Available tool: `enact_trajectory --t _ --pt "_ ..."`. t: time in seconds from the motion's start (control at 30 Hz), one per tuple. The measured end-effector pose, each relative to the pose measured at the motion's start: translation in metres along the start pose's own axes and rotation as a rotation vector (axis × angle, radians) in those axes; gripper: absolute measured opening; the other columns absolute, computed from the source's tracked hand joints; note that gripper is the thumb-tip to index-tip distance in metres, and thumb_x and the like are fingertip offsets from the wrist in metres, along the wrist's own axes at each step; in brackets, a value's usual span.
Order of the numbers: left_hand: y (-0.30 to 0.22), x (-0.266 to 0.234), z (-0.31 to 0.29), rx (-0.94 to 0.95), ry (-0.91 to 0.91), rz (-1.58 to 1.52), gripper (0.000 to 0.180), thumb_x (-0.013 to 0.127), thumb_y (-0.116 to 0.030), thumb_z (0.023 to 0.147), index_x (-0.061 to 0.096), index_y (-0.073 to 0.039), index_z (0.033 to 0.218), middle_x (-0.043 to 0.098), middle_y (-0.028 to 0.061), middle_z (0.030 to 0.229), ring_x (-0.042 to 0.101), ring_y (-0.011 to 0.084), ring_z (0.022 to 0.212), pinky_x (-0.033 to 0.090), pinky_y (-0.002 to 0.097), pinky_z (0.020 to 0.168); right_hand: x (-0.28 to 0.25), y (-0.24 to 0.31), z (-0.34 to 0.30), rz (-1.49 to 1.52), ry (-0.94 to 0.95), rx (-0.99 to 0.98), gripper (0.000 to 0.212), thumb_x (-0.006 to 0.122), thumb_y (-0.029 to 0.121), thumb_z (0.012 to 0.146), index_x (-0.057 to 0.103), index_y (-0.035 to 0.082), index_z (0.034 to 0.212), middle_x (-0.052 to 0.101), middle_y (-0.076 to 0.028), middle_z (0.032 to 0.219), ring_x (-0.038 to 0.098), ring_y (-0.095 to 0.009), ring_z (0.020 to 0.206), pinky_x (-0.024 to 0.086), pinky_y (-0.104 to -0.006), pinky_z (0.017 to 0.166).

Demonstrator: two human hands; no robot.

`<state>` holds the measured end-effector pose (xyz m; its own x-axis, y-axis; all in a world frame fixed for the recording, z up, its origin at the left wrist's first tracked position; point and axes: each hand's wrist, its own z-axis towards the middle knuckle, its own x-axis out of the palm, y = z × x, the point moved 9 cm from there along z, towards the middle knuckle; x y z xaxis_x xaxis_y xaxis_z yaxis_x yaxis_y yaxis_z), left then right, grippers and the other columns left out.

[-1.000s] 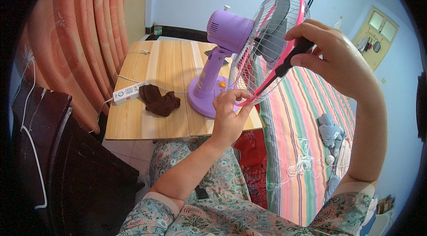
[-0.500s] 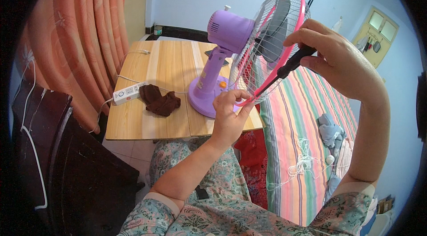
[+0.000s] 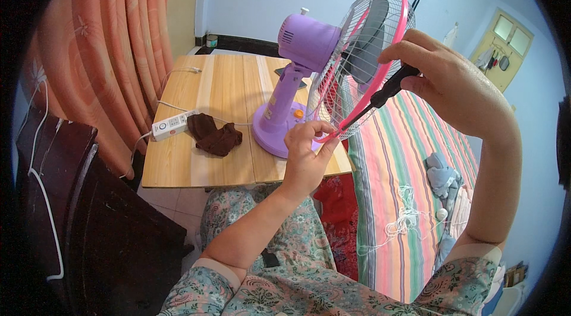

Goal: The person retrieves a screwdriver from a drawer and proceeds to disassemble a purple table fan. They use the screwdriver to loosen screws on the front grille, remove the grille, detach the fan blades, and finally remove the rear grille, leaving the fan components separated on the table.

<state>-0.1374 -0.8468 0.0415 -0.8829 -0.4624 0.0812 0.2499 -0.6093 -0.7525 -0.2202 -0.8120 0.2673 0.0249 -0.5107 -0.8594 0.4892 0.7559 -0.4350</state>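
Purple fan, pink rim, grey blades; 1 o'clock, on worktop. Left hand pinching rim at 7, partly hiding it. Right hand clamped on black screwdriver, tip there. Brown cloth, power strip at 9 from fan base; striped bed at 4.

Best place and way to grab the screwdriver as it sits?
By its thick black handle, probably from the upper right, where the right hand holds it: the thin shaft slants down-left to the pink rim, and the left hand crowds that lower end.
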Motion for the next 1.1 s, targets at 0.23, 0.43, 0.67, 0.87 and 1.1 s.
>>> enact_trajectory --t 0.23,0.43,0.67,0.87,1.1 --pt "-0.003 0.001 0.001 0.035 -0.001 -0.003 0.020 0.070 -0.013 0.081 0.059 -0.011 0.098 0.058 0.0024 0.096 0.049 0.0218 0.097 0.030 0.0358 0.093 0.015 -0.021 0.003 -0.059 0.278 0.310 0.021 0.059 0.019 0.089 0.059 0.003 0.102 0.062 -0.011 0.097 0.062 -0.025 0.079 0.049 -0.0362 0.068" --pt "-0.004 0.000 0.002 0.069 0.015 0.021 0.020 0.070 -0.012 0.081 0.059 -0.012 0.098 0.060 0.0002 0.096 0.051 0.0202 0.093 0.030 0.0355 0.093 0.004 -0.002 0.004 0.101 0.084 0.041 0.009 0.060 0.006 0.085 0.059 0.002 0.094 0.060 -0.010 0.097 0.062 -0.026 0.082 0.050 -0.0358 0.070" --pt "-0.004 0.002 0.003 0.099 0.043 0.016 0.019 0.068 -0.011 0.083 0.058 -0.012 0.099 0.061 -0.0002 0.098 0.052 0.0189 0.093 0.029 0.0357 0.093 0.002 0.000 0.002 0.165 0.056 0.000 0.011 0.061 -0.002 0.081 0.059 0.002 0.091 0.058 -0.008 0.098 0.062 -0.025 0.086 0.050 -0.0376 0.072" --pt "-0.012 -0.001 0.003 0.110 0.020 0.054 0.018 0.065 -0.009 0.084 0.059 -0.010 0.101 0.061 0.0020 0.099 0.053 0.0200 0.093 0.029 0.0364 0.093 -0.012 -0.016 -0.012 0.290 -0.167 0.066 0.015 0.060 -0.003 0.082 0.061 0.001 0.096 0.057 -0.008 0.095 0.060 -0.023 0.086 0.049 -0.0345 0.074" --pt "-0.002 -0.028 0.006 0.198 -0.084 0.133 0.017 0.062 -0.010 0.087 0.057 -0.006 0.103 0.058 0.0075 0.102 0.052 0.0242 0.096 0.034 0.0376 0.092 0.009 -0.086 -0.106 0.556 -0.502 0.332 0.016 0.058 -0.004 0.084 0.062 0.000 0.100 0.056 -0.006 0.092 0.056 -0.016 0.089 0.044 -0.0255 0.081"
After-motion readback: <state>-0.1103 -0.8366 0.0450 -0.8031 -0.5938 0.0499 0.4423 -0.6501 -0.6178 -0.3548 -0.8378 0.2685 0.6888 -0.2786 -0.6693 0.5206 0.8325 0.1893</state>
